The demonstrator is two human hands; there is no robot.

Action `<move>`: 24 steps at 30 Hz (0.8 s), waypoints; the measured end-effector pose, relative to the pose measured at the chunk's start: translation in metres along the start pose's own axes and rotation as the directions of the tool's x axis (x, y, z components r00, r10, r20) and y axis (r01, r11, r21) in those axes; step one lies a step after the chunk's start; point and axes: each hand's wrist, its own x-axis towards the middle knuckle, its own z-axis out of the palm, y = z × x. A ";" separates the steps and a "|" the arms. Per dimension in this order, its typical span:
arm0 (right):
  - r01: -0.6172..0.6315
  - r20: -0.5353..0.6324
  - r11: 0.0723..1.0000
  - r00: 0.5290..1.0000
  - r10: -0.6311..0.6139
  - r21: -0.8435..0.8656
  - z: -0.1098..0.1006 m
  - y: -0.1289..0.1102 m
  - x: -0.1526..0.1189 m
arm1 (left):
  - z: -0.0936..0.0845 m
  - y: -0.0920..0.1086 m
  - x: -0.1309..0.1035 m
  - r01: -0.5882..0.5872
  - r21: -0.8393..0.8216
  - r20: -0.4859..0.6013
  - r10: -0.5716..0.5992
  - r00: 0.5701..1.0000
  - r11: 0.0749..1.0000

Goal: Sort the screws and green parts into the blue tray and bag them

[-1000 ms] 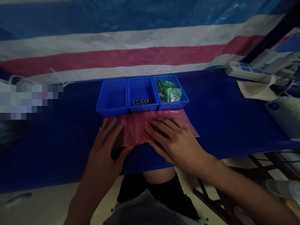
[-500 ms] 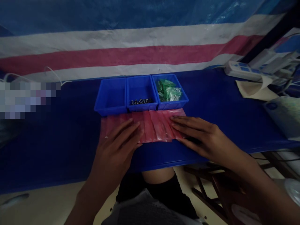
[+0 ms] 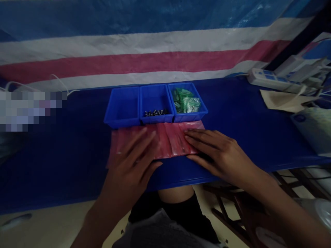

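Right hand (image 3: 219,148) shifted rightward across pink plastic (image 3: 173,139), left hand (image 3: 129,167) likewise

The left hand (image 3: 130,167) and right hand (image 3: 216,146) are palm-down, apart, fingers extended, thumbs pointing inward.

The left grip (image 3: 129,167) covers part of the pink plastic (image 3: 167,143), and motion smears its fingers; the right grip (image 3: 216,148) hides another stretch. From where I stand, I can't tell how many layers lie there. The dark pieces (image 3: 156,112) in the middle blue tray (image 3: 155,98) look too small to identify, and the contents of the green packets (image 3: 184,100) stay unclear. A blocky patch (image 3: 28,112) masks whatever sits leftmost. The striped sheet (image 3: 144,63) runs out of view above.
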 end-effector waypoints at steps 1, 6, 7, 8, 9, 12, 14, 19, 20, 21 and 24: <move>-0.009 -0.007 1.000 1.000 0.009 -0.002 0.000 0.000 -0.002 | -0.006 -0.004 -0.004 0.024 0.025 -0.014 -0.024 1.000 0.999; -0.022 0.011 0.999 1.000 0.021 0.027 0.009 0.000 -0.013 | -0.021 -0.024 -0.037 0.161 0.068 0.034 -0.164 0.986 0.985; -0.019 0.009 0.999 1.000 0.019 0.041 0.010 -0.002 -0.014 | -0.021 -0.024 -0.041 0.171 0.062 0.060 -0.175 0.983 0.983; -0.018 0.002 0.998 1.000 0.018 0.053 0.009 -0.003 -0.013 | -0.022 -0.023 -0.044 0.179 0.058 0.081 -0.183 0.980 0.982; -0.019 -0.010 0.998 1.000 0.020 0.062 0.007 -0.004 -0.011 | -0.023 -0.021 -0.045 0.188 0.063 0.086 -0.193 0.977 0.980; -0.015 -0.040 0.996 0.999 0.019 0.089 -0.008 -0.003 0.013 | -0.031 -0.016 -0.029 0.208 0.102 -0.007 -0.208 0.978 0.973; 0.011 -0.031 0.991 0.999 -0.007 0.131 -0.018 0.002 0.044 | -0.038 -0.022 -0.005 0.139 0.092 -0.056 -0.135 0.989 0.986; -0.055 0.225 0.994 0.974 0.031 0.097 -0.009 0.022 0.146 | -0.034 -0.075 0.065 -0.190 0.075 0.120 0.180 0.976 0.979; -0.096 0.292 0.992 0.954 0.068 0.081 -0.003 0.023 0.161 | -0.030 -0.086 0.075 -0.230 0.066 0.197 0.213 0.957 0.971; -0.123 0.375 0.988 0.924 0.080 0.092 0.005 0.023 0.174 | -0.027 -0.096 0.083 -0.265 0.044 0.273 0.244 0.930 0.963; -0.201 0.520 0.972 0.847 0.112 0.118 0.022 0.018 0.191 | -0.019 -0.110 0.093 -0.268 0.007 0.377 0.246 0.893 0.963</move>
